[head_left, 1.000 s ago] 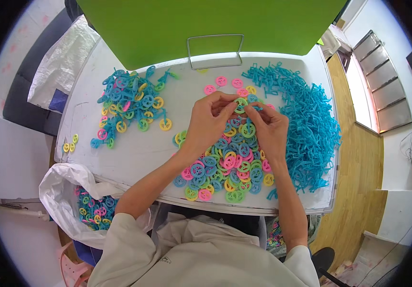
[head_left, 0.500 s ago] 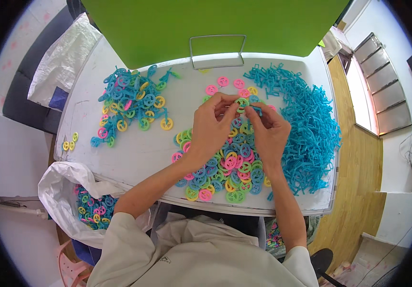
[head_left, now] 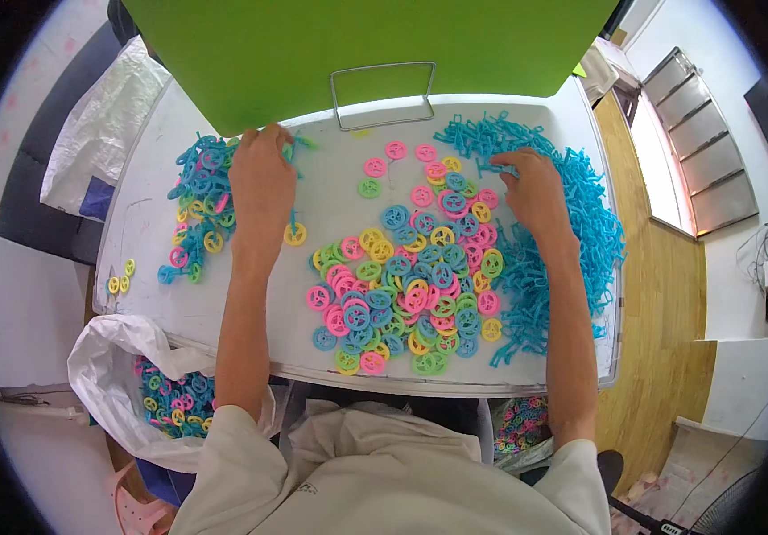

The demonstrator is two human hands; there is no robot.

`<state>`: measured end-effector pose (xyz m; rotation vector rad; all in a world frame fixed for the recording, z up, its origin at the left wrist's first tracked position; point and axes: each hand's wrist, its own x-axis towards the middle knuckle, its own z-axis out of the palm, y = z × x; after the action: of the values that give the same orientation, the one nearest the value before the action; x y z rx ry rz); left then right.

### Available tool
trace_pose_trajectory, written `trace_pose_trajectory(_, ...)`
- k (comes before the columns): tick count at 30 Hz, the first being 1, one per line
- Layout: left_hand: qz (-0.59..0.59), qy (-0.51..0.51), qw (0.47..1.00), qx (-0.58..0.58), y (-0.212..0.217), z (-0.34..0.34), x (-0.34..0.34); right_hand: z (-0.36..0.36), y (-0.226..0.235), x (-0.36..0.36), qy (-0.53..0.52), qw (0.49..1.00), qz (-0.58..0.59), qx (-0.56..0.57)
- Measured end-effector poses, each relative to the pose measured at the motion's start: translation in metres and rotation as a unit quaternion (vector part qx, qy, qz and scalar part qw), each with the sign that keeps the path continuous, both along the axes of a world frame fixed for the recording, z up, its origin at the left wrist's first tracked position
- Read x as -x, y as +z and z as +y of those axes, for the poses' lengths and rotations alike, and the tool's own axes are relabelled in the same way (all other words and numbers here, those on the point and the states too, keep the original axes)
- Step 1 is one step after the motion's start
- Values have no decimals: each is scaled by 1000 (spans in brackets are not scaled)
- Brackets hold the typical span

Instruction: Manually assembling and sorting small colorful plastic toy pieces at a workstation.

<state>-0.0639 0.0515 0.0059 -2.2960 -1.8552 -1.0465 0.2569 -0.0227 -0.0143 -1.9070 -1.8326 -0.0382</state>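
My left hand is over the far left pile of joined pieces, blue stems with coloured wheels. Its fingers curl down out of sight, so what they hold cannot be told. At the near edge of the heap of blue plastic stems, my right hand pinches a blue plastic stem between thumb and fingers. Between my arms lies a spread of small spoked plastic wheels in pink, blue, green and yellow. A few loose wheels sit apart toward the back.
A green panel with a wire handle stands at the table's back. Three small wheels lie by the left edge. A white sack of joined pieces hangs at the front left; another bag of wheels is below the front right.
My hands were together over the wheels, holding a green wheel and a blue stem. The left has moved left to the joined pile, the right to the blue heap. The view shifted slightly.
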Motion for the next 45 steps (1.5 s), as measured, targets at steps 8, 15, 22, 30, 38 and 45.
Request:
trace_pose_trajectory(8, -25, -175, 984, 36, -44, -12, -38, 22, -13, 4, 19, 997, -6, 74)
trace_pose_trajectory(15, -99, -202, 961, 160, -48, -21, -52, 21, -16, -1, 45, 993, -99, 55)
trace_pose_trajectory(22, -298, -251, 869, 303, -25, -28, -60, -6, 21, 12, 40, 945, 308, 106)
trace_pose_trajectory(30, -541, -306, 642, 449, -16, -43, -69, -31, 8, 58, 117, 693, 699, 133)
trace_pose_trajectory(38, -536, -338, 645, 428, -18, -45, -69, -34, 9, 76, 92, 806, 579, 85)
trace_pose_trajectory(45, -499, -312, 683, 433, -18, -46, -70, -41, 8, 74, 91, 920, 381, 34)
